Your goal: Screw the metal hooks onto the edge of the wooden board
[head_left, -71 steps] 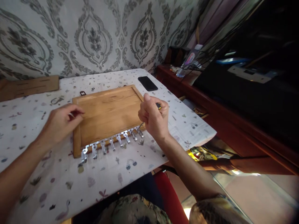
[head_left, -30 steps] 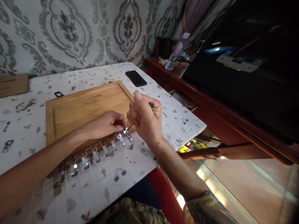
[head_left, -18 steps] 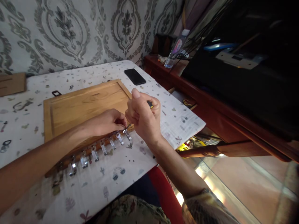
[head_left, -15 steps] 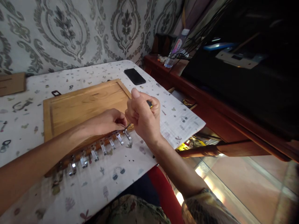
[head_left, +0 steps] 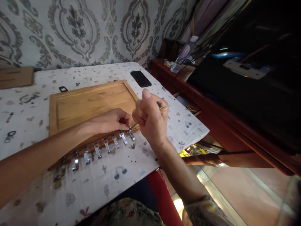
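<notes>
Our right grip [head_left: 150, 119] clasps a tool [head_left: 133, 126] — our left grip [head_left: 115, 120] bunches by a hook [head_left: 132, 135], its hold unclear to us.

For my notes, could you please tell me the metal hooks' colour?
The metal hooks are shiny silver, best seen in the head view.

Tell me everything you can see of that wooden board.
The light-brown rectangular wooden board shows grain and a border framing its inner panel. It lies flat on the white patterned tablecloth, with a small dark loop at its far edge. A row of silver metal hooks along its near edge juts past it. The left hand covers part of it, contact unclear; the right hand hides part of its right edge.
</notes>
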The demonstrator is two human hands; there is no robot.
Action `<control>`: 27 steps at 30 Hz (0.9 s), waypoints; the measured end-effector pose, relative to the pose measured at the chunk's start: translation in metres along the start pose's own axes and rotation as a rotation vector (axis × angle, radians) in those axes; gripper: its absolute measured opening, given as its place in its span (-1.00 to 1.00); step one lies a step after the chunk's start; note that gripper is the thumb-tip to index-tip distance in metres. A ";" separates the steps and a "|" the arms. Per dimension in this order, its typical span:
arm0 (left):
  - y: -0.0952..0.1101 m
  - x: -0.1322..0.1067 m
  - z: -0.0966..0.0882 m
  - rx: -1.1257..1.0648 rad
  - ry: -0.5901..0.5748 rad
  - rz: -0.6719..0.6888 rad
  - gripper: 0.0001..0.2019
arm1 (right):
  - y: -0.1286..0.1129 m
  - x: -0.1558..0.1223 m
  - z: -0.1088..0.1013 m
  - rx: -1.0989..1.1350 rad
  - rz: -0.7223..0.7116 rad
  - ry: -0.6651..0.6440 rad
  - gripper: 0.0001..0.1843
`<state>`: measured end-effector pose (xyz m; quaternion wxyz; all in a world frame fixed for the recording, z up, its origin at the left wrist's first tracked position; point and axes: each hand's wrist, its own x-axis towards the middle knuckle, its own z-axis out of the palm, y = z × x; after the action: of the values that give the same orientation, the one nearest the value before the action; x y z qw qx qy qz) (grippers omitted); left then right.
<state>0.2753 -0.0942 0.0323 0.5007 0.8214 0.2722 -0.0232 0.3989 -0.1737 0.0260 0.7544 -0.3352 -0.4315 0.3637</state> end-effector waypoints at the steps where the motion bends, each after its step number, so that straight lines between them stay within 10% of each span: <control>1: -0.001 0.000 0.000 0.013 0.004 -0.006 -0.92 | -0.001 0.000 0.001 0.004 0.001 0.005 -0.31; 27: -0.015 -0.004 -0.001 0.099 0.068 0.110 -0.81 | 0.000 0.002 0.003 -0.066 -0.030 0.056 -0.33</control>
<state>0.2646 -0.0902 0.0221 0.4506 0.8591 0.2422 0.0188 0.3976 -0.1715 0.0281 0.7602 -0.3633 -0.4270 0.3282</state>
